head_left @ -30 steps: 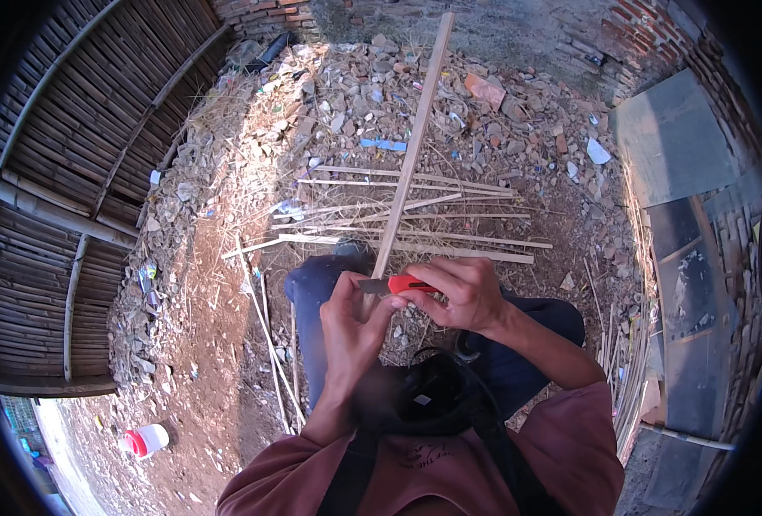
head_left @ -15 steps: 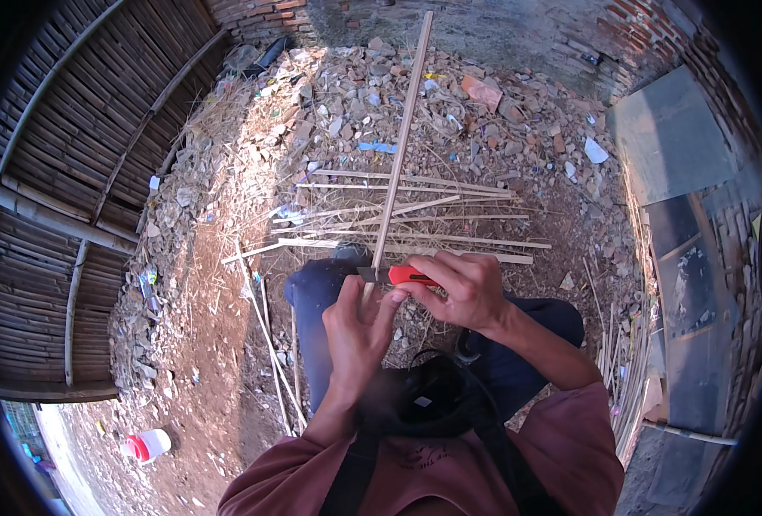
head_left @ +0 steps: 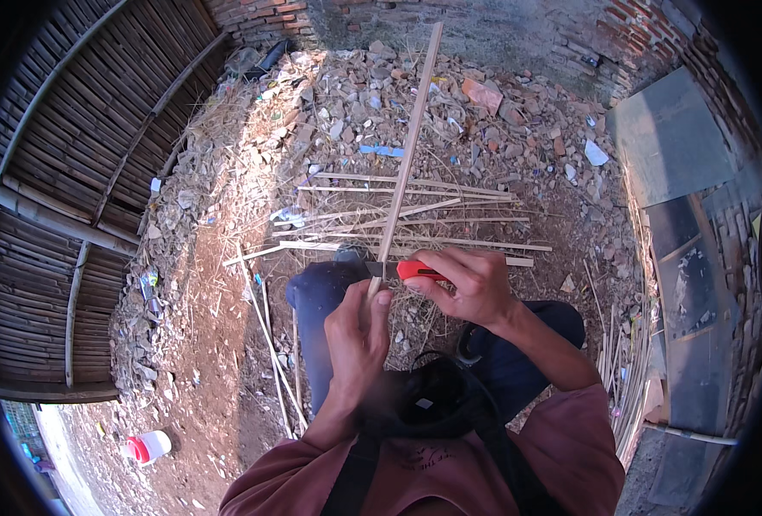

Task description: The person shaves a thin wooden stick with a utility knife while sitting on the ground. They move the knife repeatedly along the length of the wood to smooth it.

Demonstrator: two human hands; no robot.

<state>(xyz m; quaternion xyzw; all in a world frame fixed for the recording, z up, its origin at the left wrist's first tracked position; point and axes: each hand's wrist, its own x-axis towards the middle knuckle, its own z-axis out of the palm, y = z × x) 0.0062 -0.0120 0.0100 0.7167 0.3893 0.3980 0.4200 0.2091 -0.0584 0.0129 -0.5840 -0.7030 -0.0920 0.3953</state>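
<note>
A long pale bamboo strip (head_left: 413, 142) reaches from between my knees toward the far wall. My left hand (head_left: 355, 328) is closed on its near end, thumb along one side. In my right hand (head_left: 469, 282) is a utility knife (head_left: 416, 270) with a red and black handle. Its dark blade lies across the strip, just beyond my left fingertips, and touches it. Whether the blade has entered the strip I cannot tell. Several more bamboo strips (head_left: 432, 242) lie roughly crosswise on the ground beyond my knees.
Broken bricks and stones (head_left: 346, 112) cover the ground up to the brick wall (head_left: 484, 30). A bamboo-slat panel (head_left: 63, 301) stands at left, dark boards (head_left: 699, 318) lean at right. A red and white container (head_left: 149, 445) lies at lower left. Loose strips (head_left: 269, 335) lie beside my left knee.
The knife has moved slightly right and away from my left thumb. The strip's far end has shifted a little right and nearer, and my left hand has changed its grip on the near end.
</note>
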